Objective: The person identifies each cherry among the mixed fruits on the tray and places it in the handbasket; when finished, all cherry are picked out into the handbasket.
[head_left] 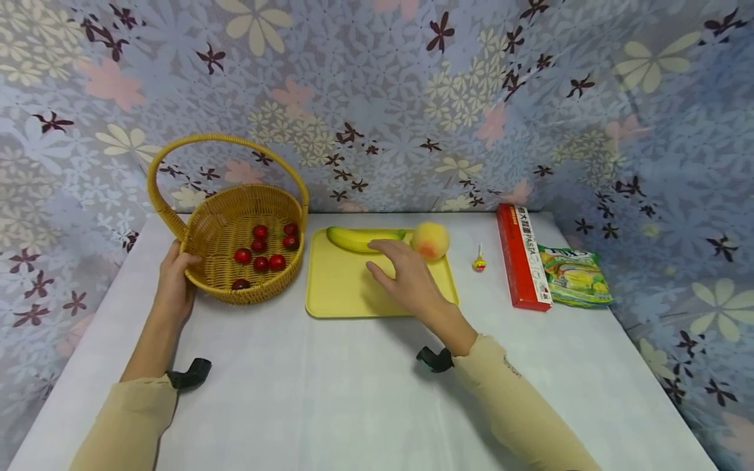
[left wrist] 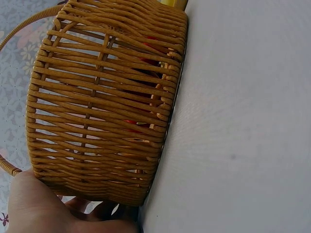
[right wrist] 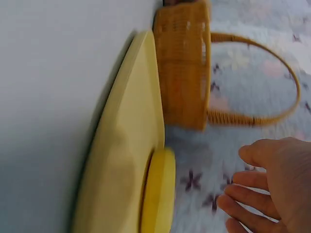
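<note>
My left hand (head_left: 173, 278) grips the left side of the wicker basket (head_left: 259, 296), with the thumb at its rim in the left wrist view. Inside the basket lie several small red round fruits (head_left: 243, 256). My right hand (head_left: 409, 278) hovers over the yellow tray (head_left: 336, 288), its fingers spread and holding nothing. A banana (head_left: 353, 240) lies along the tray's back edge, just beyond those fingertips, which overlap its right part in the head view. Beside it, at the tray's back right corner, sits a peach (head_left: 430, 240).
Right of the tray lies a lollipop (head_left: 480, 261). Farther right are a red pasta box (head_left: 518, 261) and a green packet (head_left: 574, 275). The basket's tall handle (head_left: 230, 138) arches upward. Flowered cloth (head_left: 377, 98) hangs behind the white table (head_left: 324, 392).
</note>
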`<state>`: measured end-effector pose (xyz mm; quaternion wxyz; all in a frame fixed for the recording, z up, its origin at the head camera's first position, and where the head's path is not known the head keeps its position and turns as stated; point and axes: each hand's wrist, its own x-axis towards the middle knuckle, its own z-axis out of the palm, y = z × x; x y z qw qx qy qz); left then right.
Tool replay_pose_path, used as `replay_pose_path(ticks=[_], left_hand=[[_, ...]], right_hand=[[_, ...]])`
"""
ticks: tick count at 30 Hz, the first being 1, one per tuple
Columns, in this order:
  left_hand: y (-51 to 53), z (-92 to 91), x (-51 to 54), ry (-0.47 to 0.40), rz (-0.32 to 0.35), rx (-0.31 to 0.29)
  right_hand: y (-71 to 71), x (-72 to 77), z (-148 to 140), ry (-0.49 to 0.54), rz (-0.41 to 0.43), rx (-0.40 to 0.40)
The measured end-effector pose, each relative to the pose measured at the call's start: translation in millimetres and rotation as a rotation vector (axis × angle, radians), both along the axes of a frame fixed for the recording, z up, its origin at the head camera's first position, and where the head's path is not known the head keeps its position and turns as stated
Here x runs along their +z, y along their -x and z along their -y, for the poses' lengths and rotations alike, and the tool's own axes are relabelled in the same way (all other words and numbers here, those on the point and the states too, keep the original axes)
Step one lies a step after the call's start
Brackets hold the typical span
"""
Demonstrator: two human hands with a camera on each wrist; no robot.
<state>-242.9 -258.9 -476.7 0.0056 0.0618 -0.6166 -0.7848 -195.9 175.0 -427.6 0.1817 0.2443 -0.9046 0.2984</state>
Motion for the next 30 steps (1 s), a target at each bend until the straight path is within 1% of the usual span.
replay_pose_path(ticks=[4,7,12,15,17,21,24,27,30], left_hand=[[-1.6,1.1,-0.4,0.003,0.019,-0.006],[-2.4,2.4,-0.8,0.005,0.016,0.000],[-3.2,5.5,-2.6,-0.005,0.008,0.008],[-2.9,6.0,-3.1,0.002,0.009,0.004],[-2.6,4.6,-3.5,0.008,0.008,0.003],[-4.6,1.7,-8.4,0.018,0.009,-0.004],[-7.8,3.5,-12.4,0.022,0.017,-0.002],[-9.0,5.8,-13.3,0.023,0.028,0.012],[-8.0,4.7,-11.8,0.012,0.023,0.019]], right_hand=[[-11.8,-10.0,-36.9,0.048,-0.021,-0.085],[-20.9,-16.7,-60.7,0.095,-0.033,-0.141],[-32.0,-28.3,-86.4,0.125,-0.072,-0.235],[-32.4,-34.8,-94.3,0.122,-0.096,-0.269],[-32.2,-37.9,-99.2,0.118,-0.098,-0.281],[-35.4,-46.2,-108.1,0.106,-0.076,-0.313],[-39.0,-53.2,-109.6,0.103,-0.058,-0.326],[-40.8,-55.2,-108.2,0.093,-0.045,-0.320],[-39.5,-51.9,-108.3,0.078,-0.043,-0.322]])
